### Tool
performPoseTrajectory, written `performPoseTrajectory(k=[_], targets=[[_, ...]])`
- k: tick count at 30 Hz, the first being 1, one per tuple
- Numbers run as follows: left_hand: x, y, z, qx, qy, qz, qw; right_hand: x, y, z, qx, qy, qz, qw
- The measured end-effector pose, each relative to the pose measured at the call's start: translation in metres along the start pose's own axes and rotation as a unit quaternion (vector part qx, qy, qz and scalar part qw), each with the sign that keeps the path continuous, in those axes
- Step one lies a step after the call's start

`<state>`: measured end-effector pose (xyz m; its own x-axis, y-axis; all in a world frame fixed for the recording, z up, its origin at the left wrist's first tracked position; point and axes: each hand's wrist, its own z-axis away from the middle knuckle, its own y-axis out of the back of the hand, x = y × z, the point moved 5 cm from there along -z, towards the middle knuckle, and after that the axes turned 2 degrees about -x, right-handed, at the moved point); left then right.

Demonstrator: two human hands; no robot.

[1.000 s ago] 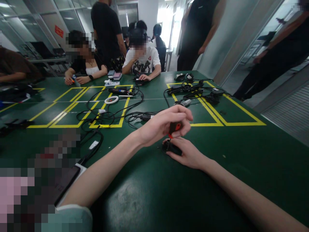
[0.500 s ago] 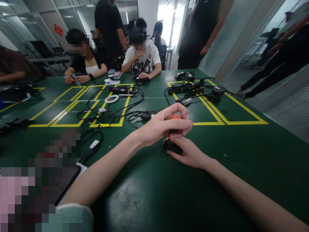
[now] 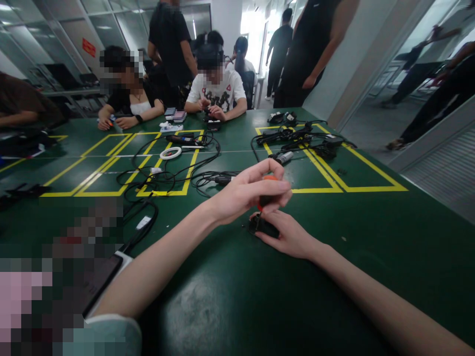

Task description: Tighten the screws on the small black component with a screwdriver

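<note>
My left hand (image 3: pixel 252 190) is closed round the handle of a red and black screwdriver (image 3: pixel 267 200), held upright with its thin shaft pointing down. Below it, my right hand (image 3: pixel 293 235) grips a small black plastic part (image 3: pixel 267 229) against the green tabletop (image 3: pixel 208 277). The screwdriver's shaft reaches down to the left end of that part; whether its tip sits in a screw is too small to make out. A tiny dark speck (image 3: pixel 243 226) lies just left of the part.
Tangled black cables (image 3: pixel 174 178) lie beyond my left forearm, with a white ring (image 3: pixel 170 153) among them. More black cables (image 3: pixel 297 138) sit farther back on the right. Yellow tape (image 3: pixel 319 190) marks rectangles on the table. Across it sit people, one in a white shirt (image 3: pixel 232 91).
The screwdriver handle has turned slightly in my left hand, while my right hand keeps the black part in place. Across the table, the person in white has brought both hands together.
</note>
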<state>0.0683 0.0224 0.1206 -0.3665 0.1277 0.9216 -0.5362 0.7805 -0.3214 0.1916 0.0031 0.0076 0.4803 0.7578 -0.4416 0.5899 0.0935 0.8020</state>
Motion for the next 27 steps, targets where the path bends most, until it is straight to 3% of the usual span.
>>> performPoseTrajectory(k=[27], targets=[[-0.0006, 0.0004, -0.0019, 0.006, -0.006, -0.006, 1.0, 0.0015, -0.0014, 0.0008, -0.004, -0.007, -0.002, 1.0]])
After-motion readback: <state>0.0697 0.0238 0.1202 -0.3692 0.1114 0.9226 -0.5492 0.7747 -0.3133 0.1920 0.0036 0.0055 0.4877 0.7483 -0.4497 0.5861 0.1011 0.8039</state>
